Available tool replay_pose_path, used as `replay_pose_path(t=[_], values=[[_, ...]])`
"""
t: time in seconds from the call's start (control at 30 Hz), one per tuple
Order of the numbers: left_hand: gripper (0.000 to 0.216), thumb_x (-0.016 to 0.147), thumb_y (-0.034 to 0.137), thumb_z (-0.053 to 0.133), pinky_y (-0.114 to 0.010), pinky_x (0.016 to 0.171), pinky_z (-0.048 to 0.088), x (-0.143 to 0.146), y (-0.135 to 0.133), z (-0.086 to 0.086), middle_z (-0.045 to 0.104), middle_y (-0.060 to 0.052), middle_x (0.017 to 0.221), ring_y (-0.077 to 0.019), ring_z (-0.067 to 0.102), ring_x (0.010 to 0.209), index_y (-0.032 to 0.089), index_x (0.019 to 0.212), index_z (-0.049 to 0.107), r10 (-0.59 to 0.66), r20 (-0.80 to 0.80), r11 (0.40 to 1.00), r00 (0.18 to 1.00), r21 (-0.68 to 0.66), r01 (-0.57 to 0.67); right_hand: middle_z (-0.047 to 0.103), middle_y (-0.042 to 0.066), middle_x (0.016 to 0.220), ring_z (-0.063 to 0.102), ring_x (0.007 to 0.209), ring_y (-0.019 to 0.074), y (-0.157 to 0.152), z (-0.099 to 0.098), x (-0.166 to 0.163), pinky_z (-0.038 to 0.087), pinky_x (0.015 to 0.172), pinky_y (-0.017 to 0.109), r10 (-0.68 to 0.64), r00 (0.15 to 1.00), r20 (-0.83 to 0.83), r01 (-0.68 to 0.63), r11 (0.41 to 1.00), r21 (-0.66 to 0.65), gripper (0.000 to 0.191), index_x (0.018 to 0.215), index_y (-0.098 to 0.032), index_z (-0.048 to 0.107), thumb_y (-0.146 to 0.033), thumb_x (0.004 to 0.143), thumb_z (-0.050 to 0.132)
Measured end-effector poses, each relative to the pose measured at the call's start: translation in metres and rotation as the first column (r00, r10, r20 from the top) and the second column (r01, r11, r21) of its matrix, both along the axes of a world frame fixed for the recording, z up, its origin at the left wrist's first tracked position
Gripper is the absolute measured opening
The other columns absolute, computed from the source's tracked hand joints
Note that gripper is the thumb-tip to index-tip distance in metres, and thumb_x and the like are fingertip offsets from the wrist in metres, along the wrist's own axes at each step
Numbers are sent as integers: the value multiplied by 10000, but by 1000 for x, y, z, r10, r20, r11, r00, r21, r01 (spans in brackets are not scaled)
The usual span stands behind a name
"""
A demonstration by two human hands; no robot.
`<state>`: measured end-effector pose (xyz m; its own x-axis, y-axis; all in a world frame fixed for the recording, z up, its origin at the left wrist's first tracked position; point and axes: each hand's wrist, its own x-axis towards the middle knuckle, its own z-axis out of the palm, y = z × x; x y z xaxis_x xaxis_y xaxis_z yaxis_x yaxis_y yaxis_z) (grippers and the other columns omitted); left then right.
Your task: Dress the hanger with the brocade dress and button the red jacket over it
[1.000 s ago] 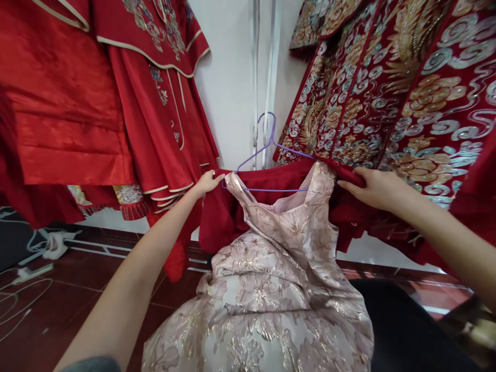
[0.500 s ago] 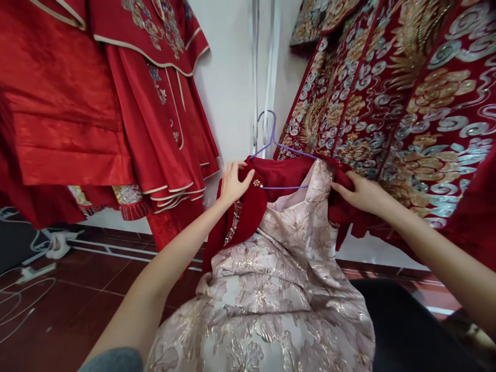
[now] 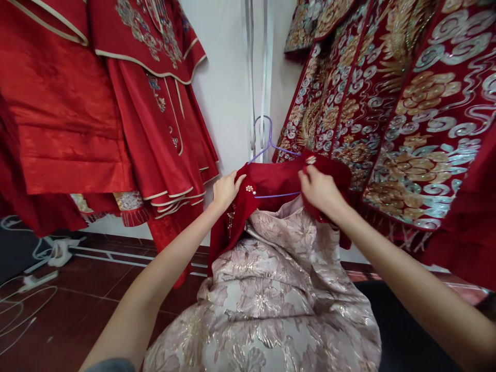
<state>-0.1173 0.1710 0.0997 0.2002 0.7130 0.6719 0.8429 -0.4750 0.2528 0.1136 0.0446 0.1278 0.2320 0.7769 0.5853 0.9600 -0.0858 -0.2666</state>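
A dark red jacket (image 3: pixel 271 175) with beaded flower fastenings hangs on a purple hanger (image 3: pixel 265 147) in front of me. Its left front edge is gripped near the shoulder by my left hand (image 3: pixel 225 194), thumb over the cloth. My right hand (image 3: pixel 320 191) is closed on the jacket's other front edge, just under a beaded fastening. That edge now covers the right strap of a pale pink and gold brocade dress (image 3: pixel 263 289), which spreads out below the jacket toward me. The hanger's lower bar shows across the jacket's opening.
Red garments (image 3: pixel 155 103) hang at the left, and heavily embroidered red and gold ones (image 3: pixel 387 113) at the right. White poles (image 3: pixel 258 72) stand behind the hanger. A power strip (image 3: pixel 39 280) and cables lie on the tiled floor at lower left.
My right hand has moved left and drawn the jacket's right front over the dress strap. My left hand has shifted slightly left and down, still on the jacket.
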Motion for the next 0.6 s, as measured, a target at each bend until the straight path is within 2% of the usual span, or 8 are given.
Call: replay_pose_path(t=[0.1, 0.17, 0.27, 0.37, 0.47, 0.53, 0.6], values=[[538, 891, 613, 309, -338, 782, 423, -2, 0, 1, 691, -132, 861, -306, 643, 905, 196, 1027, 622, 31, 2, 999, 1000, 13, -31, 694, 132, 841, 659, 737, 244, -1, -29, -44, 367, 625, 273, 201, 978, 51, -190, 967, -170, 315, 1037, -161, 513, -341, 968, 263], [543, 889, 618, 307, -335, 786, 422, -4, 1, 1, 691, -129, 868, -302, 641, 911, 197, 1036, 616, 31, 2, 999, 1000, 22, -31, 697, 122, 835, 665, 744, 246, -7, -50, -59, 361, 609, 271, 262, 965, 28, -245, 932, -267, 300, 1072, -164, 482, -326, 967, 252], [559, 885, 631, 294, -336, 801, 422, -4, 2, 0, 686, -128, 919, -295, 634, 924, 195, 1060, 596, -3, 5, 1000, 1000, 21, 3, 694, 138, 858, 664, 758, 264, -18, -66, -59, 360, 588, 281, 257, 966, -18, -247, 906, -343, 310, 1140, -135, 423, -343, 937, 317], [575, 890, 627, 277, -352, 814, 424, 1, 2, -1, 665, -150, 969, -295, 621, 925, 160, 1036, 580, -26, 4, 999, 1000, 22, 25, 681, 150, 980, 660, 814, 269, -30, -70, -44, 369, 576, 281, 243, 970, 15, -219, 899, -379, 393, 1217, -127, 381, -308, 870, 426], [582, 894, 618, 265, -392, 849, 417, 4, 2, -3, 643, -177, 985, -311, 600, 948, 130, 1011, 562, -32, 1, 999, 1000, 26, 32, 639, 113, 1145, 653, 879, 256, -48, -76, -24, 394, 575, 280, 247, 962, 114, -208, 937, -282, 493, 1307, -190, 349, -229, 825, 447], [566, 899, 605, 269, -411, 882, 406, 3, 3, -4, 634, -178, 995, -311, 588, 970, 129, 1019, 551, -63, 3, 998, 998, 15, 63, 639, 86, 1141, 646, 907, 245, -64, -82, -7, 427, 595, 290, 242, 958, 155, -223, 966, -131, 463, 1284, -217, 401, -240, 825, 455], [543, 905, 584, 282, -431, 922, 386, 2, 5, -6, 622, -182, 1020, -315, 572, 1014, 128, 1042, 543, -96, 11, 995, 995, -8, 96, 651, 79, 1074, 630, 946, 237, -82, -84, 13, 464, 660, 303, 221, 956, 192, -240, 967, 82, 347, 1163, -211, 507, -288, 825, 485]])
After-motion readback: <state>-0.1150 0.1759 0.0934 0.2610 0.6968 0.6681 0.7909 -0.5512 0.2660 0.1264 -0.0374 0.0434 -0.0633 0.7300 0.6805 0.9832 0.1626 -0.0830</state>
